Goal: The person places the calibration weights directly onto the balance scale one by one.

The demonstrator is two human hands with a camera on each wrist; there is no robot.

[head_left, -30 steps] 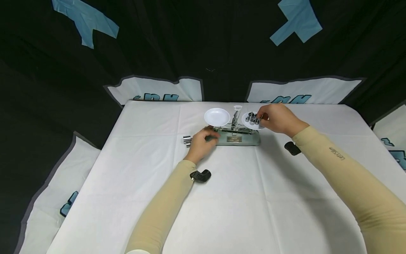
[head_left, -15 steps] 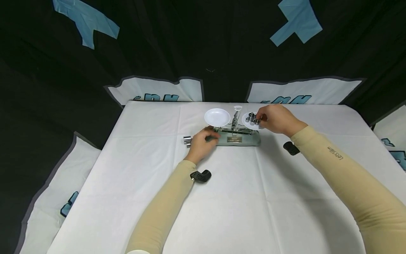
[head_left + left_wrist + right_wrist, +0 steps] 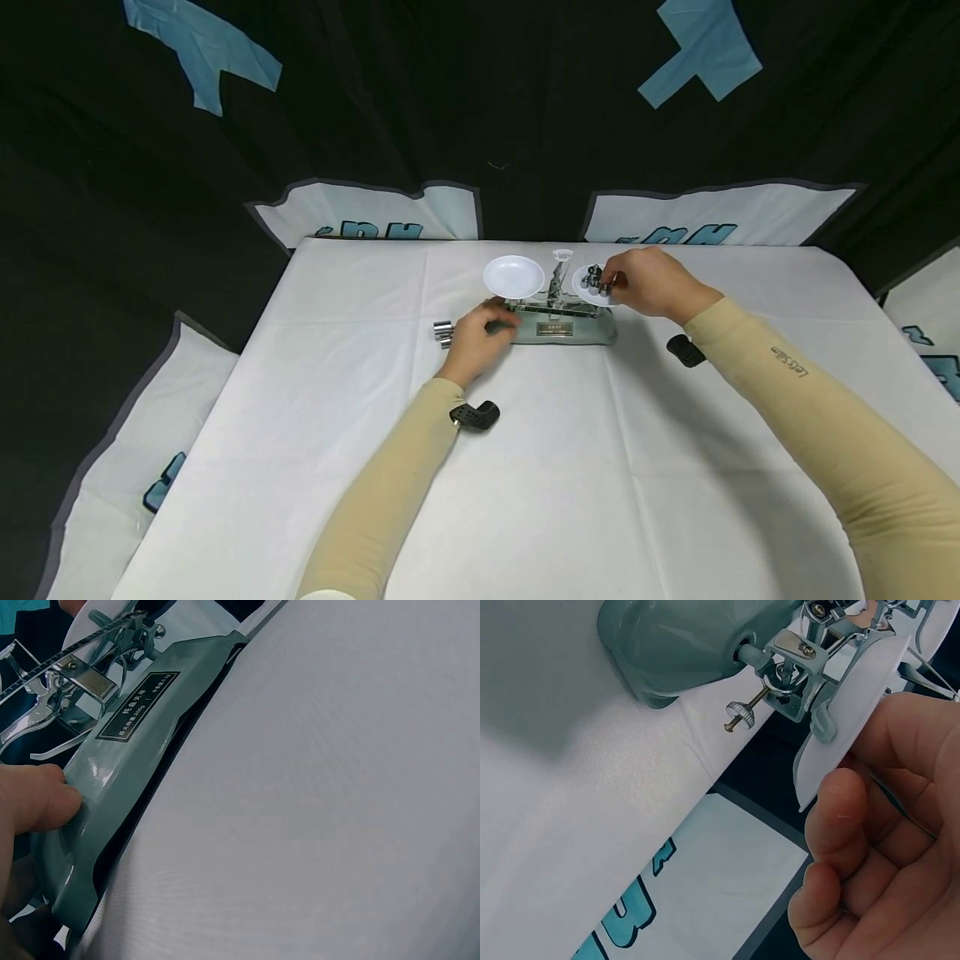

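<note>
In the head view a pan balance with a green base (image 3: pixel 577 327) stands on the white table. Its left white pan (image 3: pixel 513 277) holds nothing. Several metal weights (image 3: pixel 593 279) are grouped on the right white pan (image 3: pixel 582 293). My left hand (image 3: pixel 476 337) grips the left end of the base, with the thumb (image 3: pixel 52 799) on the front face in the left wrist view. My right hand (image 3: pixel 648 283) reaches over the right pan, pinching at a weight on its right side with curled fingers. The right wrist view has the pan's edge (image 3: pixel 847 727) hiding the fingertips.
Shiny metal cylinders (image 3: pixel 442 331) lie on the table left of the balance, partly behind my left hand. A small adjusting nut (image 3: pixel 740 715) sticks out at the right end of the beam. A black curtain (image 3: pixel 525 125) hangs beyond the table's far edge.
My right hand has shifted slightly left over the right pan, covering more of the weights. The left hand and the balance have stayed where they were.
</note>
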